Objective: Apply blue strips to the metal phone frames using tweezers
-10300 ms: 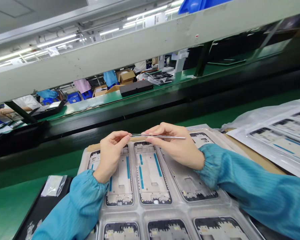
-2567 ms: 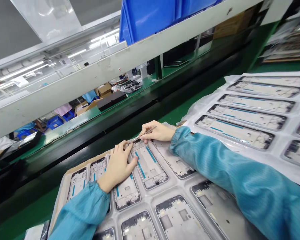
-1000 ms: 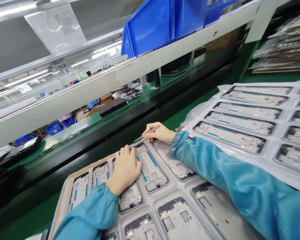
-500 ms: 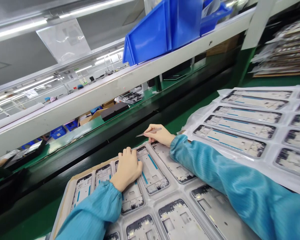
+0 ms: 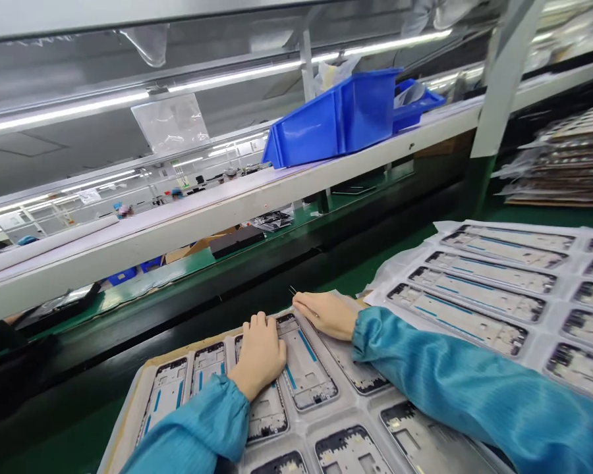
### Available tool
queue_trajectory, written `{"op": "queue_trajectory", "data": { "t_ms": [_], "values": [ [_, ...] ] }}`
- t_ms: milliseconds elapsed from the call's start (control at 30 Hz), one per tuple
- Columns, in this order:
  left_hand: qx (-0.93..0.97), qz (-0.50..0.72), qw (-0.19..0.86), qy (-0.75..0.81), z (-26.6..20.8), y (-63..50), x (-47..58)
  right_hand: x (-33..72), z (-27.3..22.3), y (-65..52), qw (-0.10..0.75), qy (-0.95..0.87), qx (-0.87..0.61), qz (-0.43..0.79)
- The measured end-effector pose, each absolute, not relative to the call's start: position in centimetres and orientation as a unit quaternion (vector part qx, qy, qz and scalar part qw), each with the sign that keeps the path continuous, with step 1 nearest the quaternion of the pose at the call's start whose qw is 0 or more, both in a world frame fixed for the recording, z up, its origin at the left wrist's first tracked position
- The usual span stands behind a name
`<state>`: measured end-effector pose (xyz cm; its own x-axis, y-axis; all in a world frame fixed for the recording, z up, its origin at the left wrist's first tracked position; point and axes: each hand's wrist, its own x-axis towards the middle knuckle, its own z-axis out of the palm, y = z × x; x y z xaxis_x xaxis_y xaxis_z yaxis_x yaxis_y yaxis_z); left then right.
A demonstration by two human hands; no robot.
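My right hand is closed in a pinch round thin metal tweezers at the far edge of the near tray. Their two slim tips point up and away, slightly apart. My left hand lies on the tray's phone middle frames, palm down with the thumb apart, and appears to hold nothing. Just right of it is a phone frame with blue strips along both sides. Under my right wrist another phone frame is partly covered. Both forearms wear blue sleeves.
A white tray of similar frames lies to the right, with stacked trays behind it. Beyond the dark belt channel runs a white shelf rail carrying blue bins. A post rises at the right.
The view has tilted up, so everything sits lower. In my right hand the tweezers have turned from pointing left to pointing up and away. My left hand stays on the frames.
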<state>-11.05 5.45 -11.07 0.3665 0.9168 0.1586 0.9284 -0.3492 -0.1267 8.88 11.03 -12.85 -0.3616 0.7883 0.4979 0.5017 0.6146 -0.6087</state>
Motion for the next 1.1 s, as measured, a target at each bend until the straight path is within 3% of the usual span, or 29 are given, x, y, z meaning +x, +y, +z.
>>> {"op": "queue_trajectory", "data": {
  "t_ms": [300, 533, 667, 800, 967, 1100],
  "values": [
    [-0.807, -0.076, 0.077, -0.580, -11.7, 4.1, -10.7, 9.4, -11.7, 10.7, 0.393, -0.779, -0.425, 0.241],
    [-0.794, -0.133, -0.019, -0.594, -11.7, 3.1, -10.8, 8.2, -4.3, 8.4, 0.473, -0.717, -0.359, 0.366],
    [-0.781, -0.202, -0.129, -0.576, -10.7, 3.9, -11.3, 3.8, -0.4, 5.5, 0.492, -0.712, -0.269, 0.422],
    [-0.731, -0.293, -0.318, -0.527, -7.8, 4.2, -13.9, -1.0, 0.9, 3.9, 0.530, -0.688, -0.196, 0.456],
    [-0.615, -0.347, -0.538, -0.459, -5.3, -1.3, -19.4, -5.3, -2.0, 3.3, 0.549, -0.634, -0.162, 0.521],
    [-0.560, -0.364, -0.583, -0.463, -6.3, -6.0, -21.9, -7.6, -6.3, 3.4, 0.460, -0.652, -0.188, 0.572]
  ]
}}
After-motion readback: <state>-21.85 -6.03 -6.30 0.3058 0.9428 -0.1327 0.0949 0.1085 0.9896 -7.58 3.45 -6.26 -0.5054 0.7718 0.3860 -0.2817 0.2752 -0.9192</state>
